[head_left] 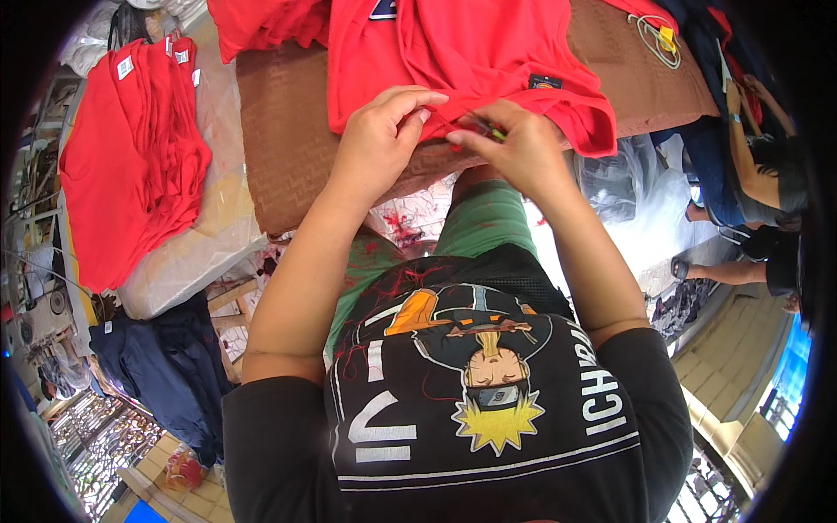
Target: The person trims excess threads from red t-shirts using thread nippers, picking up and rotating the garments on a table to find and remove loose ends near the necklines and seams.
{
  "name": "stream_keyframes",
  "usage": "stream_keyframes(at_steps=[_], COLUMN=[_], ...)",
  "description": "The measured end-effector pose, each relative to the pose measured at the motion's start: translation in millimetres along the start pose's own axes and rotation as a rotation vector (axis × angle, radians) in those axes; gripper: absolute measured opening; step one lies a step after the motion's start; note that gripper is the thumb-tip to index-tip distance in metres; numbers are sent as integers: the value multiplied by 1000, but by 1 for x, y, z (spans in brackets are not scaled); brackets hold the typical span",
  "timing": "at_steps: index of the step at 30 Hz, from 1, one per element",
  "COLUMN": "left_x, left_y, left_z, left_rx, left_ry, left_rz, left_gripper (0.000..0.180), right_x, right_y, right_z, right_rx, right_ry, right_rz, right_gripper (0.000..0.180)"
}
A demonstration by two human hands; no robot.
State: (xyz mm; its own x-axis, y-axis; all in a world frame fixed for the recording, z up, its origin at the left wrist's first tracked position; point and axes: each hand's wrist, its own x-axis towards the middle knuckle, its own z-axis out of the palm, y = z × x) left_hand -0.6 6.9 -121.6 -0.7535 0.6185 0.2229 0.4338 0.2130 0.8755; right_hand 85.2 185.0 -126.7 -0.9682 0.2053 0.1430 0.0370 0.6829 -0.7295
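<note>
A red garment (497,44) with a dark label (545,82) near its edge lies spread before me on a brown textured cloth (283,131). My left hand (384,135) is closed on the garment's near edge, thumb and forefinger pinching the fabric. Just to its right, my right hand (519,144) is closed around a small tool (497,134) with a yellow-green part. Most of that tool is hidden by the fingers, so its kind does not show clearly. The right thumb points toward the left hand, close to the red edge.
On the left, a stack of red garments (131,166) lies on a plastic-covered surface (222,209), with navy garments (166,366) below. A pale cord with a yellow piece (664,39) rests at the far right. Clear plastic (623,187) hangs nearby. Another person (758,174) is at right.
</note>
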Motion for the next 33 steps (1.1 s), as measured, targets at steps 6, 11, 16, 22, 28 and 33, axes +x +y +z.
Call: stream_keyframes(at_steps=[6,11,16,22,28,33], left_x=[1,7,13,8,11,14], left_y=[-27,-27,-28,-24,-25,-21], left_z=[9,1,-3,8,6,1], left_rx=[32,167,266,370,266,35], left_ry=[-117,-169,-242,-130,-127,-176], left_rz=[51,241,259,362,67,-66], left_gripper=[32,29,23,13,14,20], right_x=[4,10,17,30,34,26], right_y=[13,25,2,4,26,25], right_z=[19,7,-10,-10,-2,-9], right_rx=[139,596,745,676,280,235], right_ry=[21,-225,-357,-279,-216,-185], right_rz=[-41,159,425,264,113,17], right_gripper=[16,21,25,24,19,19])
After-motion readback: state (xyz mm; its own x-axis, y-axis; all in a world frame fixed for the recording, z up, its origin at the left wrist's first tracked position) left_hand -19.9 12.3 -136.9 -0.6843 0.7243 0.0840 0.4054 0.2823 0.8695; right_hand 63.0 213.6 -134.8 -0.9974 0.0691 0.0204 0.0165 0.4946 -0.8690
